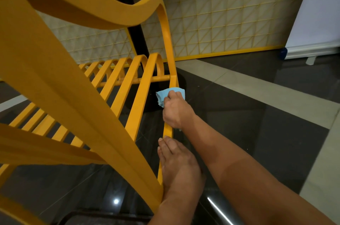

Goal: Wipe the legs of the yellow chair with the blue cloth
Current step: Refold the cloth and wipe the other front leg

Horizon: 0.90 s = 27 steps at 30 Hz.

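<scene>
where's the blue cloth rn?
Head view, center-right: the blue cloth is bunched in the right hand, pressed against the thin outer leg of the yellow chair, just below its crossbar. The left hand rests lower on that leg.

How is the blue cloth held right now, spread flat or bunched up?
Bunched. The blue cloth sits crumpled under the right hand, pressed against the yellow chair frame bar, folds poking out past the fingers.
</scene>
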Each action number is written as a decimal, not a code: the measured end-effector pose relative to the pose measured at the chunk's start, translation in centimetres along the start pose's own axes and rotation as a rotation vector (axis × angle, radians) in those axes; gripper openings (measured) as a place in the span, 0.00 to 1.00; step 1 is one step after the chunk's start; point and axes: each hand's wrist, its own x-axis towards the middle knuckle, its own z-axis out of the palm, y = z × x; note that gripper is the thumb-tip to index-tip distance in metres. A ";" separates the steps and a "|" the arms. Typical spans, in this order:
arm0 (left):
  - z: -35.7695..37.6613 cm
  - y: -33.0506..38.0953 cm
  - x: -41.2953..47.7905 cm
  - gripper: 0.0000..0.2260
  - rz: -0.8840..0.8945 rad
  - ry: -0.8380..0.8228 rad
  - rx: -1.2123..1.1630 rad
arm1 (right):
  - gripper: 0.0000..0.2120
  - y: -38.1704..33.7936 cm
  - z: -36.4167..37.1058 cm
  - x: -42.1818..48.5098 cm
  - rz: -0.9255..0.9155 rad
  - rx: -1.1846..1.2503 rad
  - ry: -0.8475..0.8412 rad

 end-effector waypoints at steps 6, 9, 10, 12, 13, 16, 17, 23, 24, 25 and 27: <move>0.0 0.2 0.2 0.40 -0.046 -0.046 0.071 | 0.21 0.9 0.3 0.5 -0.015 -0.015 -0.041; -0.1 0.2 0.3 0.40 -0.044 -0.058 0.084 | 0.25 1.0 0.6 1.1 0.024 -0.001 -0.099; 0.1 0.2 0.4 0.41 -0.046 -0.067 0.101 | 0.25 1.0 0.7 1.3 0.034 -0.003 -0.109; 0.1 0.1 0.5 0.42 -0.053 -0.093 0.100 | 0.22 0.9 0.9 1.9 0.052 -0.018 -0.108; 0.2 0.1 0.6 0.41 -0.053 -0.093 0.089 | 0.21 0.9 0.9 2.2 0.076 -0.003 -0.100; 0.3 0.1 0.6 0.39 -0.051 -0.081 0.100 | 0.23 1.0 1.2 2.9 0.117 0.018 -0.072; 0.4 0.2 0.7 0.39 -0.056 -0.091 0.119 | 0.23 1.0 1.4 3.1 0.127 0.028 -0.069; 0.0 0.4 0.6 0.40 -0.060 -0.131 0.117 | 0.14 2.4 0.5 4.1 0.118 0.000 -0.033; -0.1 0.4 0.6 0.40 -0.061 -0.134 0.120 | 0.14 2.6 0.6 4.3 0.123 0.008 -0.022; -0.1 0.5 0.6 0.40 -0.062 -0.137 0.122 | 0.14 2.8 0.7 4.4 0.128 0.018 -0.008; 0.0 0.4 0.7 0.42 -0.066 -0.146 0.129 | 0.14 2.7 1.1 4.4 0.141 0.020 0.035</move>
